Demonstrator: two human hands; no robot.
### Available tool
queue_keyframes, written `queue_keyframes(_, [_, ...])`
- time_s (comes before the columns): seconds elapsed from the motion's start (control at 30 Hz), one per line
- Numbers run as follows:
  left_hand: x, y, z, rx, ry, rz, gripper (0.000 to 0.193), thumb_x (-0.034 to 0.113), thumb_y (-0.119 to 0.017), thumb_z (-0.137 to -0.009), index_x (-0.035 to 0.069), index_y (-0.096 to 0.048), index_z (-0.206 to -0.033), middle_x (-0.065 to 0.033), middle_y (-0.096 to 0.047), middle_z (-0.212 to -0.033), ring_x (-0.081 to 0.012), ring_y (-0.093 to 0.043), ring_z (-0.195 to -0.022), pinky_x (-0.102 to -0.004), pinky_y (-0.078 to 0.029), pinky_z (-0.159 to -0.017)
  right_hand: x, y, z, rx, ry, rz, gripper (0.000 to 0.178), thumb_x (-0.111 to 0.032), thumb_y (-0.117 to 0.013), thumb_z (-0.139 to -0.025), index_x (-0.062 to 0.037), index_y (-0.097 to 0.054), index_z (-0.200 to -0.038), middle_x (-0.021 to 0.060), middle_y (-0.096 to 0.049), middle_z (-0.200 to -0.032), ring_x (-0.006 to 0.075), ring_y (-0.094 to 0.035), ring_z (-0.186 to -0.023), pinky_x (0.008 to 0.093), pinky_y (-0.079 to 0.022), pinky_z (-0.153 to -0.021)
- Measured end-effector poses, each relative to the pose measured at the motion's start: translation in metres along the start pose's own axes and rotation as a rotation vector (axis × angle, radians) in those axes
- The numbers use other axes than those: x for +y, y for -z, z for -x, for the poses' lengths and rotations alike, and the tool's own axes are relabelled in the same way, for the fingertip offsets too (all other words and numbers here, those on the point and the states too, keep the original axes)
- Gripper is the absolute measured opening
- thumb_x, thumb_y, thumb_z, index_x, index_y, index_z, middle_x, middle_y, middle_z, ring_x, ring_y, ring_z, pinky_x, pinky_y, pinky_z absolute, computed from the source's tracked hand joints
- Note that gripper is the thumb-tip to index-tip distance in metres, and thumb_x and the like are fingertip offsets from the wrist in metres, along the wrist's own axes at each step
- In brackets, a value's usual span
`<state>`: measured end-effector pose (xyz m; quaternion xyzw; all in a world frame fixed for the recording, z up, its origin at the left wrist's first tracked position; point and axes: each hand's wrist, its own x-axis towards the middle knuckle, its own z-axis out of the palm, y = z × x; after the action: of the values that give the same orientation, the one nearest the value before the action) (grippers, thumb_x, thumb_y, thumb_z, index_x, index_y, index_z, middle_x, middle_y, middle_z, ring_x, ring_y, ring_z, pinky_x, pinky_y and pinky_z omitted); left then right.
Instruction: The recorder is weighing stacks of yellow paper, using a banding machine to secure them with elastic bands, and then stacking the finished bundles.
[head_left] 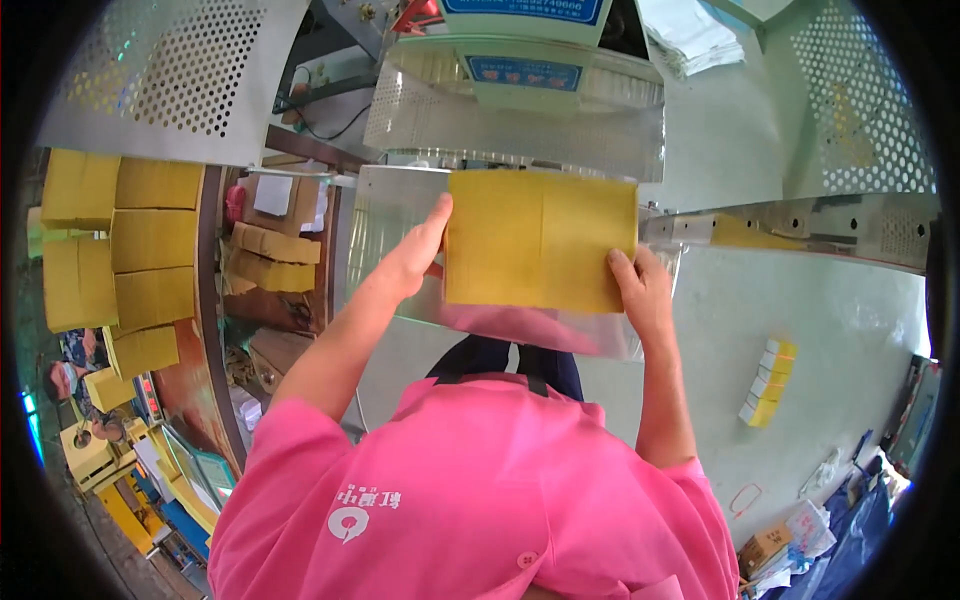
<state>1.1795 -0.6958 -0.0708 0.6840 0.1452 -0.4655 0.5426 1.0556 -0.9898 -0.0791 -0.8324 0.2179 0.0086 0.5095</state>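
A yellow-brown cardboard box (541,240) is in front of me, its flat face with a middle seam turned up. My left hand (418,252) grips its left side, the thumb upright along the edge and the other fingers mostly hidden behind it. On the right side, my right hand (646,288) holds the lower corner, its thumb lying on the face. Beneath the box lies a shiny metal work surface (400,190) that mirrors my pink shirt along its near edge. Whether the box rests on that surface or hangs just above it, I cannot tell.
Beyond the box stands a machine with a clear cover (520,125). Perforated metal panels flank it at left (190,70) and right (850,95). Several cardboard boxes (152,240) are stacked at left. A row of small white-and-yellow packs (770,382) lies at right.
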Motion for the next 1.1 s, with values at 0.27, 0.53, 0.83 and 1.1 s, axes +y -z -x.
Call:
queue_keyframes(0.27, [-0.031, 0.007, -0.002, 0.036, -0.198, 0.155, 0.063, 0.06, -0.033, -0.098, 0.013, -0.049, -0.139, -0.0002, -0.056, -0.129, -0.0142, -0.05, -0.117, -0.0347, -0.044, -0.088, 0.019, 0.011, 0.0, -0.091, -0.205, -0.505, 0.035, -0.031, -0.05, -0.1, -0.0041, -0.064, -0.117, -0.0005, -0.059, -0.079, 0.007, -0.051, -0.067, 0.0237, -0.043, -0.059])
queue_keyframes(0.53, [-0.066, -0.012, -0.018, 0.098, -0.432, 0.45, 0.057, 0.051, -0.04, -0.1, 0.006, -0.05, -0.135, -0.003, -0.058, -0.126, -0.0145, -0.054, -0.114, -0.0309, -0.043, -0.096, 0.052, -0.01, -0.019, 0.064, 0.031, -0.484, 0.026, -0.025, -0.054, -0.098, -0.0037, -0.068, -0.107, 0.0054, -0.065, -0.106, 0.013, -0.057, -0.098, 0.0291, -0.046, -0.086])
queue_keyframes(0.83, [-0.061, -0.034, -0.024, -0.004, -0.559, 0.806, 0.059, 0.044, -0.043, -0.101, 0.007, -0.036, -0.146, -0.0034, -0.047, -0.142, -0.0163, -0.043, -0.129, -0.0322, -0.034, -0.108, 0.02, -0.038, -0.007, 0.047, -0.084, -1.011, 0.044, -0.026, -0.045, -0.1, -0.0021, -0.044, -0.138, 0.0092, -0.049, -0.136, 0.0189, -0.048, -0.122, 0.0324, -0.037, -0.105])
queue_keyframes(1.1, [-0.057, -0.023, -0.03, -0.199, -0.56, 0.781, 0.052, 0.029, -0.044, -0.101, 0.009, -0.033, -0.147, -0.0035, -0.048, -0.139, -0.0151, -0.047, -0.127, -0.0302, -0.038, -0.105, 0.03, -0.041, -0.006, 0.06, -0.093, -0.961, 0.062, -0.043, -0.05, -0.096, -0.0029, -0.041, -0.142, 0.0096, -0.045, -0.143, 0.0214, -0.042, -0.131, 0.0352, -0.033, -0.109])
